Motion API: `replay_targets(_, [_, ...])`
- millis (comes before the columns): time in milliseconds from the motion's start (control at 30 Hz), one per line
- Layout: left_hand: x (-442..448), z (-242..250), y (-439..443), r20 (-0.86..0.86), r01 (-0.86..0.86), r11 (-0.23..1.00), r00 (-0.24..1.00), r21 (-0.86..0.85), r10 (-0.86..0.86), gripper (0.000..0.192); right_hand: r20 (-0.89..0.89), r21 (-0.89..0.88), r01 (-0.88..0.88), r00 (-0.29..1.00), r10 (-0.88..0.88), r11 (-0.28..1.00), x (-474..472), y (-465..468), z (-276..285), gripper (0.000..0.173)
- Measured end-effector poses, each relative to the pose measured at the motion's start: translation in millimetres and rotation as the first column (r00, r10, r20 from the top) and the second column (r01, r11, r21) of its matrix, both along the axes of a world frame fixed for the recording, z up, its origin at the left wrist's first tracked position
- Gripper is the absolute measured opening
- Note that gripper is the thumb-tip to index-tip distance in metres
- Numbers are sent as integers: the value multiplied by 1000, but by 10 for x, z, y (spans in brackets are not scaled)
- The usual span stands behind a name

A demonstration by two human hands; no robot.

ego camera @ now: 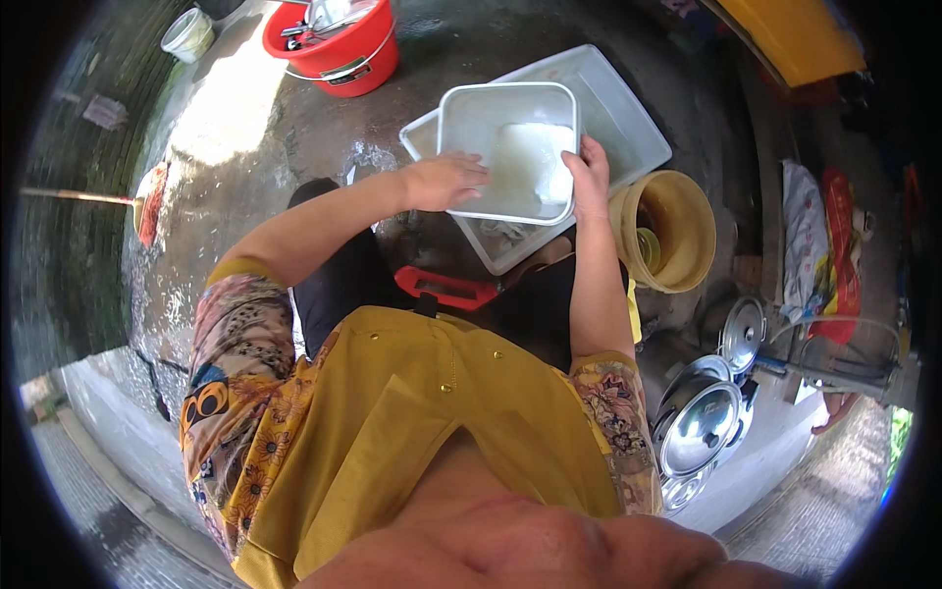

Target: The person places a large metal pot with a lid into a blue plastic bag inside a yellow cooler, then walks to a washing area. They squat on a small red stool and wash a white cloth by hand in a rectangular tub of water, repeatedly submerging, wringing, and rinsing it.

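Observation:
A white square plastic container (478, 118) is tilted so that its inside faces me. My right hand (590, 177) grips its right rim, thumb on the inner side. Across the left rim reaches my left hand (445, 181), its fingers stretched over the inside and holding nothing that I can see. Whether those fingertips touch the inner wall is unclear. Beneath the container stands a larger translucent plastic tub (625, 121), partly covered by it. Something whitish and crumpled (508, 231) shows in the tub's near corner.
A red bucket (360, 66) holds metal utensils. Right of the tub stands a yellowish bucket (695, 228) with a green bowl (647, 249) inside. Lidded metal pots (703, 427) line the right side. A broom (151, 202) lies left on wet concrete (309, 132). A red plastic piece (445, 288) is between my knees.

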State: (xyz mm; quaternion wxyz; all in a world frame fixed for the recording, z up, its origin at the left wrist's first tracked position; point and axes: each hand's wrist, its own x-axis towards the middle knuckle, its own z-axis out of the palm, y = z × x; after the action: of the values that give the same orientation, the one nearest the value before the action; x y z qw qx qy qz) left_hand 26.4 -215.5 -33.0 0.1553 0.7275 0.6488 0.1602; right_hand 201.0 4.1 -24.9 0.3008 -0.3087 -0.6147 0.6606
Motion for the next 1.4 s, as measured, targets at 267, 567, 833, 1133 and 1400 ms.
replay_targets(267, [986,-730,941,645,-75,750,461,-657,610,59,64,47,-263,963,260,964,-28,59,16,62])
replay_targets(567, [132,-1309,1036,-503,-207,850,861,-484,-76,40,52,-135,-176,982,184,975,-371,-130,-6,71])
replay_targets(833, [320,-1523,1688,53,126,939,992,-320,-115,37,-48,-256,-216,976,211,942,-519,53,75,66])
replay_targets(1133, [-133,-1054,1433,-205,-403,875,911,-268,357,70,-126,-213,-229,971,205,950,-398,69,155,64])
replay_targets(1400, [262,-1736,1454,-339,-187,979,929,-84,148,79,-79,-224,-256,967,244,940,-451,-44,35,70])
